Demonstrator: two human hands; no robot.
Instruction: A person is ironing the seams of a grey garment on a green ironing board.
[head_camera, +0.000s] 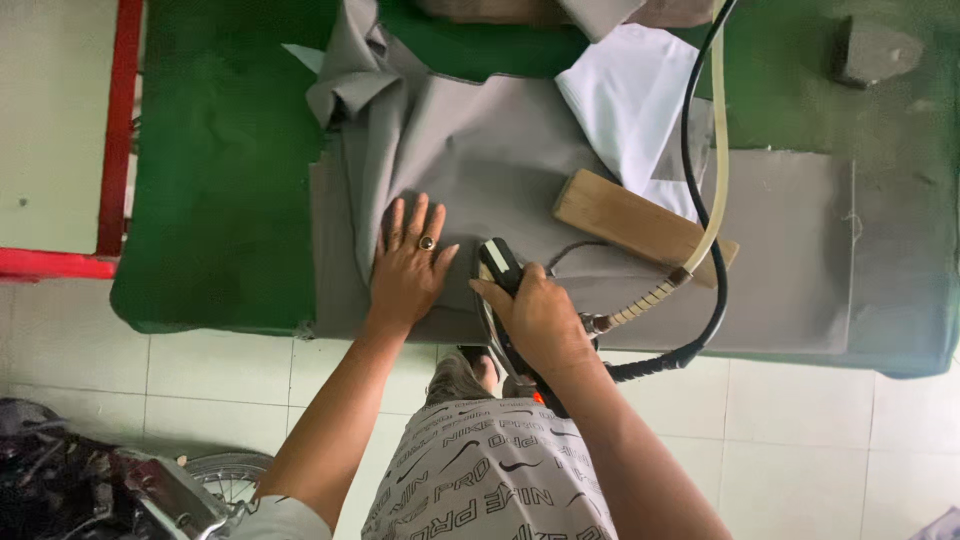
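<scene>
Two hands: right grip (535, 315) around iron (500, 268).

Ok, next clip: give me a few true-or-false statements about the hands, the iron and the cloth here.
1. The left hand lies flat on the grey cloth. True.
2. The right hand grips a pair of scissors. False: it grips the handle of an iron.
3. A wooden block lies on the cloth. True.
4. The table cover is blue. False: it is green.
5. A white fabric piece lies beyond the block. True.
</scene>
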